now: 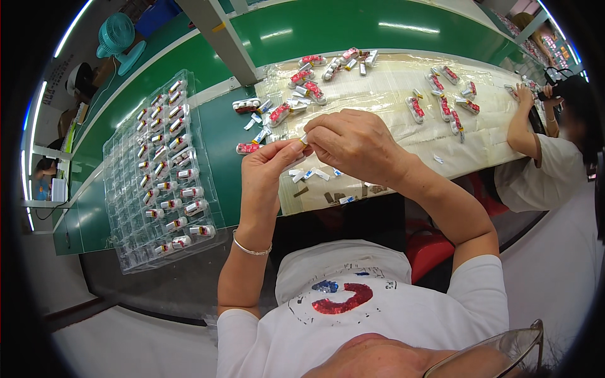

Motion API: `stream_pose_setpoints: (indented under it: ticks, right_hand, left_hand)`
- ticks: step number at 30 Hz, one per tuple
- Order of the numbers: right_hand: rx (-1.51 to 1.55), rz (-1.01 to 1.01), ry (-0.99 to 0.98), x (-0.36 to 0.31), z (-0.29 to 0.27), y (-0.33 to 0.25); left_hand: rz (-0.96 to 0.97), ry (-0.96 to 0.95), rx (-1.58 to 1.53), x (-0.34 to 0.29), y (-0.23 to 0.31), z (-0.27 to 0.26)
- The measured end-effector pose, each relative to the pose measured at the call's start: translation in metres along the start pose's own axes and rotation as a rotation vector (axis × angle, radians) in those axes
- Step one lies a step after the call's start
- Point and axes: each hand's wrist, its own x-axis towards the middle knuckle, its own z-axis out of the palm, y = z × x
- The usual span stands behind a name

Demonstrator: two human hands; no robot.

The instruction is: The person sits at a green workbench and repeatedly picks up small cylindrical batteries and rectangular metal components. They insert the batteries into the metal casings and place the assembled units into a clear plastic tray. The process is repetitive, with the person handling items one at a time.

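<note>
My left hand [265, 169] and my right hand [353, 142] meet over the near left part of the covered table, fingertips pinched together. Between them is a small white and yellowish piece [304, 140], mostly hidden by the fingers; its kind is unclear. Just beyond my hands lie several small white-and-red moulded pieces [278, 114], mixed with small white-and-blue pieces [260, 135]. One red-and-white piece [249, 148] rests beside my left hand. Below the fingers, small white strips [322, 174] are scattered on the table covering.
At left, a clear plastic tray [129, 208] with many pockets holds several white-and-red pieces. More pieces [444, 107] lie to the right on the taped covering [391, 75]. A metal post [220, 41] rises at the table's far side. A co-worker [554, 145] sits at right.
</note>
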Motion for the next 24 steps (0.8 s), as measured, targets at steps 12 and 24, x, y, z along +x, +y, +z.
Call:
stream_pose_setpoints:
  ticks: [12, 24]
  right_hand:
    - [-0.135, -0.092, -0.049, 0.002, -0.002, -0.003]
    - [0.017, 0.005, 0.117, 0.004, 0.006, -0.001]
  left_hand:
    - [0.009, 0.008, 0.016, 0.002, -0.009, -0.002]
    - [0.014, 0.010, 0.026, 0.002, -0.011, -0.003]
